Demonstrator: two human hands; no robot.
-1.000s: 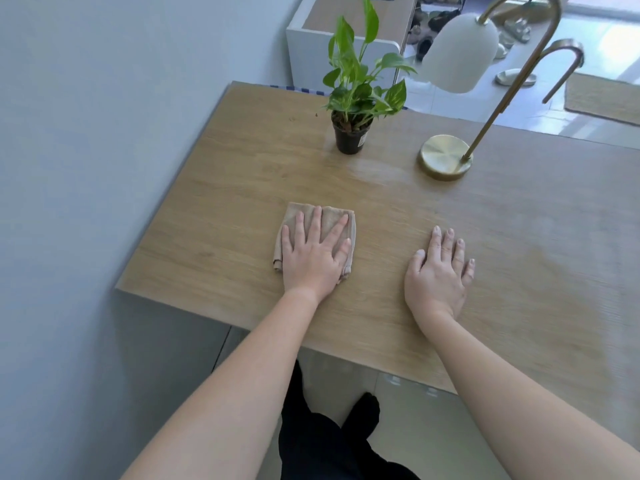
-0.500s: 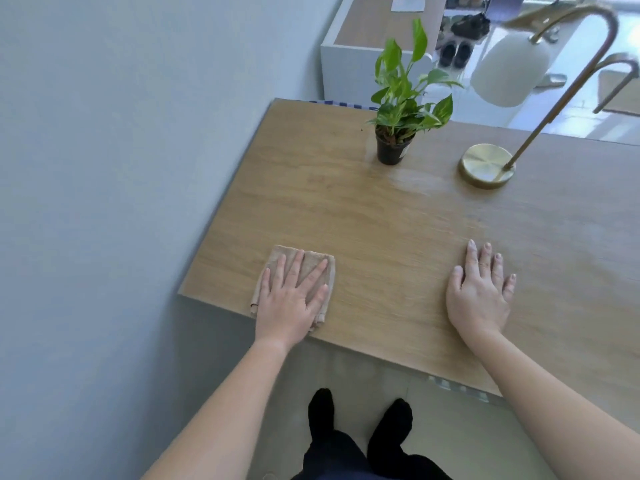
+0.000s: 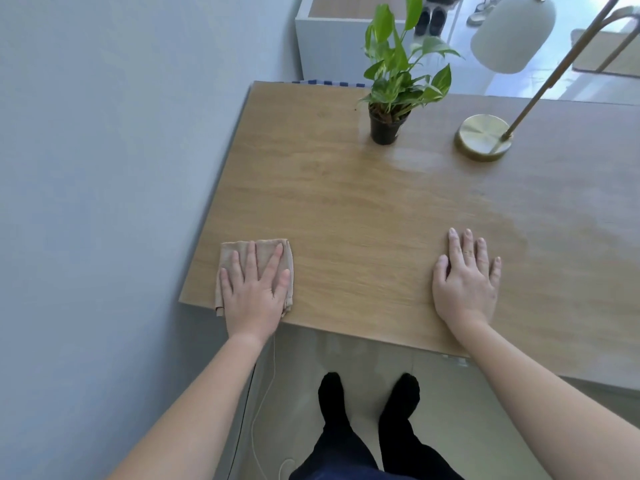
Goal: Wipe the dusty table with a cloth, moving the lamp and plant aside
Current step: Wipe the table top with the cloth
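A folded beige cloth (image 3: 231,254) lies at the near left corner of the wooden table (image 3: 363,209), its lower edge hanging slightly over the front edge. My left hand (image 3: 254,292) presses flat on it with fingers spread. My right hand (image 3: 465,282) rests flat on the bare tabletop to the right, near the front edge. A green plant in a small black pot (image 3: 384,128) stands at the back. To its right is the lamp, with a round brass base (image 3: 483,136), a slanted brass stem and a white shade (image 3: 512,36).
A grey wall (image 3: 104,168) runs along the table's left side. A thin white cable (image 3: 266,393) hangs below the front edge toward the floor. My legs in dark trousers (image 3: 367,427) stand at the table front. A white cabinet (image 3: 329,39) stands behind the table.
My left hand has slid the cloth toward the near left corner of the table, down to the front edge. My right hand has stayed flat on the table; plant and lamp have not moved.
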